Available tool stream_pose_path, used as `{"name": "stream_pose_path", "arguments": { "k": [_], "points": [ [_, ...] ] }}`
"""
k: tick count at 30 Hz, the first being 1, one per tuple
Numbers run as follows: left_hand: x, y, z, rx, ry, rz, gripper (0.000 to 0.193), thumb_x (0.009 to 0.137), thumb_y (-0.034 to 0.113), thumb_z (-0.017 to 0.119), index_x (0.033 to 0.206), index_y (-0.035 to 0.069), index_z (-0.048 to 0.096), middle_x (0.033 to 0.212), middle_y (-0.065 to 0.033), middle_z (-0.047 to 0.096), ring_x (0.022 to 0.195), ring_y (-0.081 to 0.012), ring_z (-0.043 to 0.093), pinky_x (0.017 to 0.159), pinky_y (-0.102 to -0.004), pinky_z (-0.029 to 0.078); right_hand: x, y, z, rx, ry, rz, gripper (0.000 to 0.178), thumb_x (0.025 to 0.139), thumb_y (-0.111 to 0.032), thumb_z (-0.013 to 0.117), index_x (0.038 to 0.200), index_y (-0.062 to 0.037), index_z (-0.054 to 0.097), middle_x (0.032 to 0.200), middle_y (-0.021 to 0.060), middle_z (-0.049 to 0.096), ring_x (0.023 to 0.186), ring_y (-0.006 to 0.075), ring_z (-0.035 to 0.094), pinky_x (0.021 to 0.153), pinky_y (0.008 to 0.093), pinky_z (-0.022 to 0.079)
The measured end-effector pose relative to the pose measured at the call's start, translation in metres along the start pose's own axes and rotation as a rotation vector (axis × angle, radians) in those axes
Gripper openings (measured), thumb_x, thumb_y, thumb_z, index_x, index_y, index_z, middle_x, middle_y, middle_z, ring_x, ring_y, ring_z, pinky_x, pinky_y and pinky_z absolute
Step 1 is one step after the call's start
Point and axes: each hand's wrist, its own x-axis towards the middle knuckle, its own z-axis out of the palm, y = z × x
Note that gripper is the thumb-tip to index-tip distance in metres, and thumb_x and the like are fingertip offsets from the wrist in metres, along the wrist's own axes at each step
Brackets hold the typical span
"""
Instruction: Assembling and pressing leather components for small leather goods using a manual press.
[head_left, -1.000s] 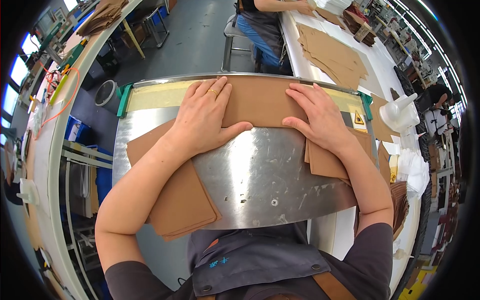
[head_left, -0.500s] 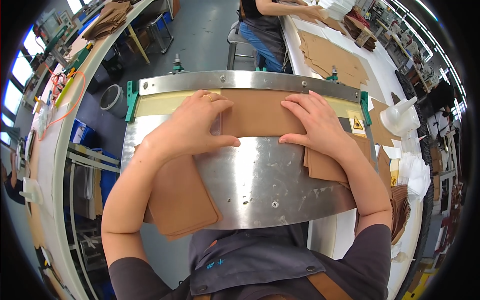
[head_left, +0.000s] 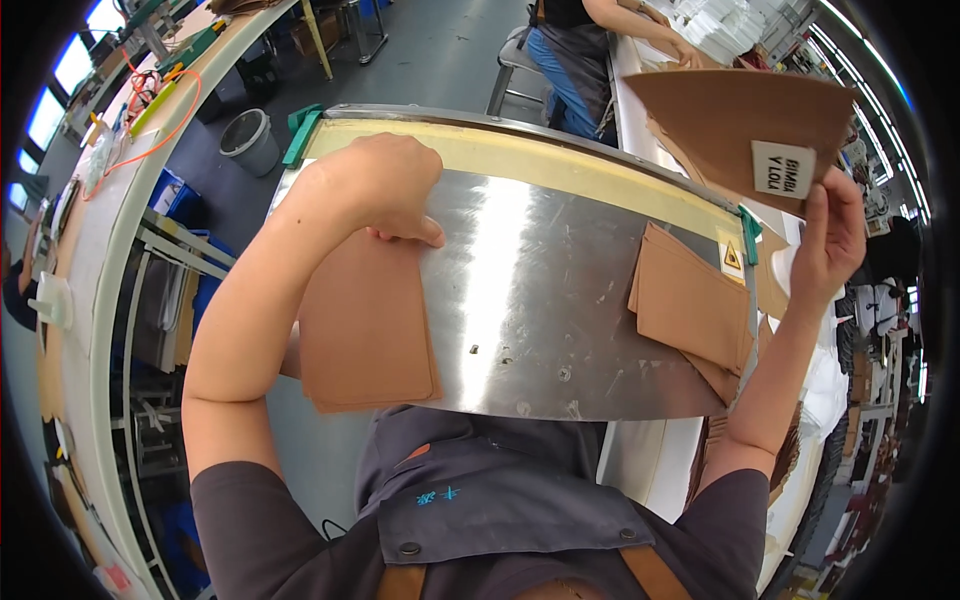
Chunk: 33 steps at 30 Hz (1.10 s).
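Note:
My right hand (head_left: 832, 235) is raised at the right, pinching a brown leather-like panel (head_left: 720, 125) by its near right corner. A white printed label (head_left: 782, 170) sits on that panel's face. At the left, my left hand (head_left: 385, 190) is bent over with curled fingers at the far edge of a stack of brown panels (head_left: 368, 320), closed on the top edge there; the fingertips are mostly hidden. Several more brown panels (head_left: 692, 300) lie fanned at the right of the metal plate (head_left: 530, 300).
A metal bar (head_left: 520, 132) with green end brackets (head_left: 302, 135) runs along the plate's far side, beside a yellow strip. A grey bucket (head_left: 250, 142) stands on the floor at the left. A co-worker (head_left: 580, 75) sits beyond, by the white table at the right.
My right hand has lifted the panel from under the bar and carried it right and up. My left hand has left that panel, curling over the left stack. The view has shifted.

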Motion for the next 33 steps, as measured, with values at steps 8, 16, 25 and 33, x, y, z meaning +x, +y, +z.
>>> {"name": "stream_pose_path", "arguments": {
  "k": [8, 16, 25, 33],
  "points": [
    [0.009, 0.029, 0.029, -0.328, 0.386, 0.45, 0.022, 0.087, 0.022, 0.073, 0.098, 0.003, 0.068, 0.086, -0.0125, 0.068, 0.084, -0.0291, 0.066, 0.077, -0.0409, 0.051, -0.106, -0.057, -0.014, -0.402, -0.807, -0.191, 0.01, 0.079, -0.004, 0.068, 0.088, -0.0055, 0.065, 0.114, 0.0116, 0.073, 0.111, 0.0309, 0.07, 0.087, 0.0366, 0.058],
    [0.028, 0.07, 0.054, -0.433, 0.418, 0.694, 0.016, 0.087, 0.013, 0.071, 0.099, 0.003, 0.067, 0.091, -0.0119, 0.065, 0.083, -0.029, 0.064, 0.075, -0.0407, 0.051, -0.151, -0.06, -0.009, -0.381, -0.661, 0.016, 0.007, 0.083, -0.005, 0.069, 0.082, -0.0065, 0.062, 0.117, 0.0082, 0.073, 0.115, 0.0299, 0.067, 0.09, 0.0403, 0.056],
    [0.021, 0.079, 0.07, -0.461, 0.466, 0.755, 0.009, 0.085, 0.01, 0.069, 0.088, 0.004, 0.064, 0.09, -0.0095, 0.063, 0.077, -0.0277, 0.061, 0.07, -0.0387, 0.05, -0.151, -0.064, -0.009, -0.349, -0.649, 0.044, 0.008, 0.083, -0.004, 0.069, 0.082, -0.0064, 0.061, 0.117, 0.0078, 0.073, 0.115, 0.0296, 0.067, 0.09, 0.0402, 0.056],
    [0.022, 0.086, 0.057, -0.694, 0.355, 0.393, 0.011, 0.083, 0.011, 0.067, 0.08, 0.002, 0.063, 0.08, -0.0058, 0.066, 0.074, -0.0157, 0.065, 0.067, -0.0322, 0.05, -0.153, -0.07, -0.007, -0.364, -0.69, 0.003, 0.011, 0.083, -0.008, 0.071, 0.082, -0.0071, 0.06, 0.12, 0.0063, 0.072, 0.116, 0.028, 0.066, 0.093, 0.0418, 0.056]
  ]
}}
